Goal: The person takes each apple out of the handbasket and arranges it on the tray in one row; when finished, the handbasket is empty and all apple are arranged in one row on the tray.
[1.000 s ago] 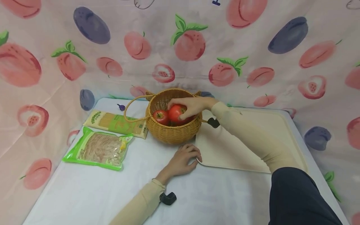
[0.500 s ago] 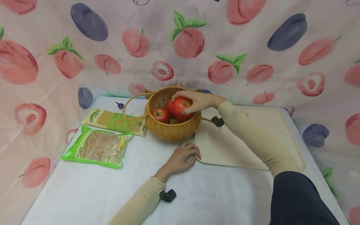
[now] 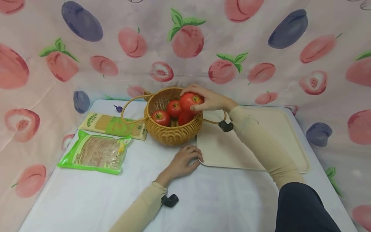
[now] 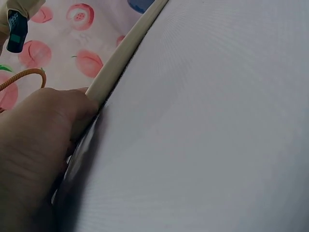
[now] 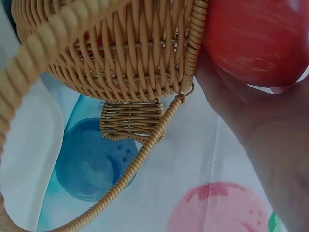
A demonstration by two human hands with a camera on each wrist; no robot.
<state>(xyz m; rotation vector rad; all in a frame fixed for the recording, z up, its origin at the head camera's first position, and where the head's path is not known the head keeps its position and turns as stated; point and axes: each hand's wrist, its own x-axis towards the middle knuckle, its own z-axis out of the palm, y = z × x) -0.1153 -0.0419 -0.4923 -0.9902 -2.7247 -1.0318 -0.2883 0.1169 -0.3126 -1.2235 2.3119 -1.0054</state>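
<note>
My right hand [image 3: 214,99] grips a red apple [image 3: 190,100] at the right rim of a round wicker basket [image 3: 171,135], fingers over its far side and thumb in front. In the right wrist view this apple [image 5: 258,41] shows large beside the basket wall [image 5: 140,53]. Inside the basket lie three more red apples: one at the left [image 3: 161,118], another behind it, and a third partly hidden below the held one. My left hand [image 3: 181,162] holds the near left corner of a cream tray [image 3: 232,148]; in the left wrist view the thumb lies against the tray's rim [image 4: 120,60].
Left of the basket lie a flat pack of noodles [image 3: 114,125] and a green-edged clear pack of brownish slices [image 3: 99,153]. A small purple item [image 3: 118,108] sits behind them. Basket handles [image 3: 127,109] stick out sideways. A fruit-print cloth [image 3: 185,71] hangs behind the table.
The right hand has lifted the apple up and rightward, from among the others to the basket's rim, uncovering more apples. The left hand stays at the tray corner. The head view has shifted slightly.
</note>
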